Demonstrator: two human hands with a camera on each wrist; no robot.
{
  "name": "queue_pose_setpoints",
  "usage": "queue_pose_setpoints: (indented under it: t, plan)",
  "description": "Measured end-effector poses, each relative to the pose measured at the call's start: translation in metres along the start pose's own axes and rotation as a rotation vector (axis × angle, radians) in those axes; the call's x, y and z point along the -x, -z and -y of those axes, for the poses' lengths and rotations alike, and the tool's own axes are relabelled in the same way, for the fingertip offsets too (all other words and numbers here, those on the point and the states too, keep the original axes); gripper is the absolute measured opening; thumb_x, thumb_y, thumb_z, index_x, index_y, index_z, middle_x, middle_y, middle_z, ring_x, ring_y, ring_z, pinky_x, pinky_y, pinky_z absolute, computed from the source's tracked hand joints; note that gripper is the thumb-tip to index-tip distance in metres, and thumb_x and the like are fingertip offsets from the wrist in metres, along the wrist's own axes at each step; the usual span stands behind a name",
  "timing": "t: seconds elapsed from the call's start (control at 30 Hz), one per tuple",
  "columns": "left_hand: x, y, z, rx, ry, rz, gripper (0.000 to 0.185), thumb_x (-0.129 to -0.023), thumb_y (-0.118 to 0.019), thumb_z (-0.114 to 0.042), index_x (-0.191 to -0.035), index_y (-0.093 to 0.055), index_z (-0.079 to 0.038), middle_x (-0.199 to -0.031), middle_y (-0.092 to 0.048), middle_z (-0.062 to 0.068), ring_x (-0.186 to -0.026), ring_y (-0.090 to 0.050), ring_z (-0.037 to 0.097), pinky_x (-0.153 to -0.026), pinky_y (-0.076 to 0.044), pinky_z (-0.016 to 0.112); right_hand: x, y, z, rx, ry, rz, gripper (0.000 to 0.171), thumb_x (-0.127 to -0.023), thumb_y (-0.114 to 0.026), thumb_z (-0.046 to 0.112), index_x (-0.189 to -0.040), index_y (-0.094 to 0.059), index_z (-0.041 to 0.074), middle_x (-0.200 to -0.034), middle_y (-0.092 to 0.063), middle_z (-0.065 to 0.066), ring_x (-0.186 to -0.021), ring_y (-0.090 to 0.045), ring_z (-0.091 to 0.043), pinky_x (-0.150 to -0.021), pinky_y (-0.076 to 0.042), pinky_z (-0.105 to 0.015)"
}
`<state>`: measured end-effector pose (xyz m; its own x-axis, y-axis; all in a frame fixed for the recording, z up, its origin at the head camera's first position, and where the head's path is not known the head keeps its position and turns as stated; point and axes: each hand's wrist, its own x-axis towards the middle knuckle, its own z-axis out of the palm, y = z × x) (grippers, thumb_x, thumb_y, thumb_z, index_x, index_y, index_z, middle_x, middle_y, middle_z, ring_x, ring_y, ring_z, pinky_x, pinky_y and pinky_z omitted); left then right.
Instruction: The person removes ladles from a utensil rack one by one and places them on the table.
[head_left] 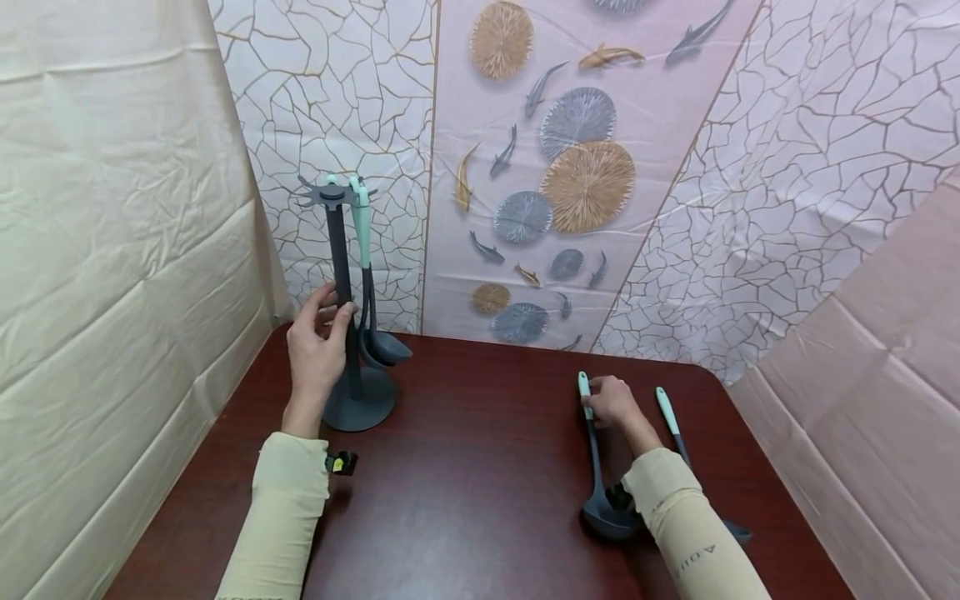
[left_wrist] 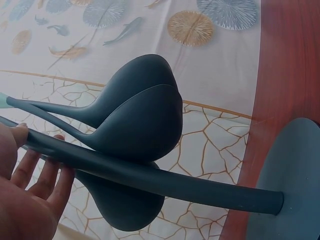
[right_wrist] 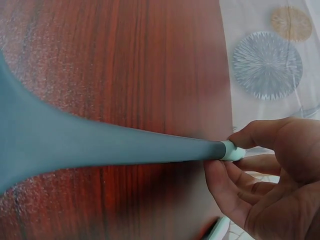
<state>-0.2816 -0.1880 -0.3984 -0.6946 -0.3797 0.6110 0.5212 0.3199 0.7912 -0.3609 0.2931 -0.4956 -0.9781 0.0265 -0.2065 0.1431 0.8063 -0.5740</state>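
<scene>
On the left of the table stands a dark grey utensil stand [head_left: 341, 258] with a round base and a hooked top. My left hand [head_left: 318, 342] grips its post, thumb on one side and fingers on the other. Hanging utensils with mint handles [head_left: 362, 229] and dark rounded heads [left_wrist: 142, 122] are close beside the post. Over at the right, my right hand [head_left: 617, 404] pinches the mint handle of a dark ladle [head_left: 595, 462]. The ladle's bowl [head_left: 609, 521] is towards the near side, partly behind the sleeve; in the right wrist view its neck [right_wrist: 150, 147] stretches leftward from my fingers.
Another mint-handled utensil [head_left: 666, 408] lies right of my right forearm, its middle hidden by the sleeve. The dark red table [head_left: 465, 467] meets a patterned cloth [head_left: 525, 250] at the back. Plain cloths hang at both sides.
</scene>
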Motion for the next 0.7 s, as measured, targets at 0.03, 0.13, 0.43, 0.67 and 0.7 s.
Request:
queue_pose_setpoints:
  t: [0.03, 0.13, 0.43, 0.67, 0.7]
  plan:
    - [0.0000, 0.0001, -0.0002, 0.000, -0.001, -0.001, 0.039, -0.104, -0.068, -0.006, -0.142, -0.063, 0.000, -0.125, -0.068, 0.024, -0.101, -0.069, 0.025, -0.080, -0.050, 0.016, -0.0003, -0.0007, -0.0006, 0.001, -0.001, 0.002, 0.053, -0.105, -0.060, 0.006, -0.152, -0.045, -0.013, -0.139, -0.054, -0.038, -0.079, -0.070, -0.028, -0.060, -0.063, -0.038]
    - [-0.0005, 0.0002, -0.0009, -0.003, -0.003, -0.002, 0.039, -0.104, -0.069, -0.007, -0.142, -0.064, 0.000, -0.125, -0.068, 0.024, -0.100, -0.068, 0.022, -0.079, -0.049, 0.014, -0.0003, -0.0018, -0.0011, -0.001, 0.001, 0.005, 0.052, -0.105, -0.060, 0.006, -0.152, -0.045, -0.013, -0.139, -0.055, -0.037, -0.081, -0.071, -0.028, -0.061, -0.063, -0.037]
    - [-0.0013, 0.0000, -0.0020, -0.001, -0.001, -0.003, 0.039, -0.104, -0.068, -0.006, -0.142, -0.063, 0.000, -0.125, -0.068, 0.024, -0.102, -0.069, 0.035, -0.078, -0.048, 0.013, 0.0030, -0.0038, 0.0032, 0.005, 0.006, 0.025, 0.052, -0.106, -0.059, 0.006, -0.152, -0.045, -0.013, -0.126, -0.061, -0.034, -0.075, -0.068, -0.026, -0.061, -0.063, -0.036]
    - [-0.0003, -0.0017, 0.0022, -0.015, 0.007, -0.007, 0.039, -0.104, -0.068, -0.006, -0.143, -0.063, 0.000, -0.125, -0.068, 0.024, -0.102, -0.070, 0.027, -0.079, -0.048, 0.013, 0.0015, -0.0063, -0.0011, 0.019, 0.008, 0.031, 0.051, -0.104, -0.060, 0.004, -0.149, -0.046, -0.016, -0.120, -0.063, -0.033, -0.066, -0.066, -0.024, -0.058, -0.062, -0.037]
    - [-0.0009, -0.0025, 0.0074, -0.023, 0.009, -0.010, 0.039, -0.104, -0.068, -0.007, -0.143, -0.063, -0.001, -0.126, -0.068, 0.023, -0.101, -0.069, 0.024, -0.079, -0.048, 0.013, 0.0014, -0.0063, -0.0011, 0.016, 0.002, 0.029, 0.051, -0.104, -0.060, 0.004, -0.149, -0.047, -0.016, -0.123, -0.062, -0.034, -0.067, -0.066, -0.025, -0.058, -0.062, -0.037]
